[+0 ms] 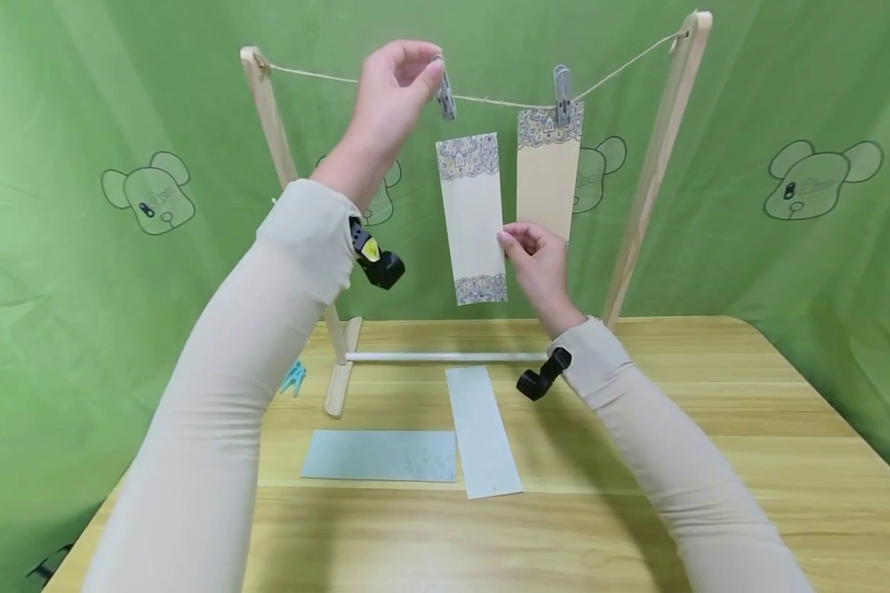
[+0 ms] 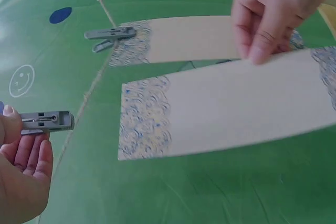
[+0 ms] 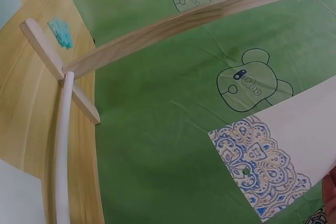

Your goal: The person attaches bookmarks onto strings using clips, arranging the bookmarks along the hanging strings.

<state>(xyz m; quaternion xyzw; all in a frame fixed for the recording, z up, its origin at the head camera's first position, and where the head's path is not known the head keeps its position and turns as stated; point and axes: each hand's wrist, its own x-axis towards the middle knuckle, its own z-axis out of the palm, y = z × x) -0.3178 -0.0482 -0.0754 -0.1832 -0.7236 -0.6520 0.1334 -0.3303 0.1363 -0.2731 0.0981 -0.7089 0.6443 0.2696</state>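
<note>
My left hand [image 1: 396, 95] pinches a grey clothespin [image 1: 446, 92] by its handle end, right at the string [image 1: 482, 100]. In the left wrist view that clothespin [image 2: 48, 121] points toward the string, its tip beside it. Below, my right hand [image 1: 540, 263] pinches the right edge of a white bookmark-like card [image 1: 471, 218] with blue patterned bands at both ends. The card hangs nearly upright, its top end under the string and apart from the clothespin. To its right, a cream card [image 1: 549, 177] with a similar band hangs from the string by another grey clothespin [image 1: 562, 95].
Two wooden posts [image 1: 656, 165] hold the string, joined low down by a white rod [image 1: 445, 357]. On the wooden table [image 1: 386, 527] lie two pale blue cards, one crosswise [image 1: 378, 455] and one lengthwise [image 1: 484, 432]. Turquoise clothespins [image 1: 292, 377] lie by the left foot.
</note>
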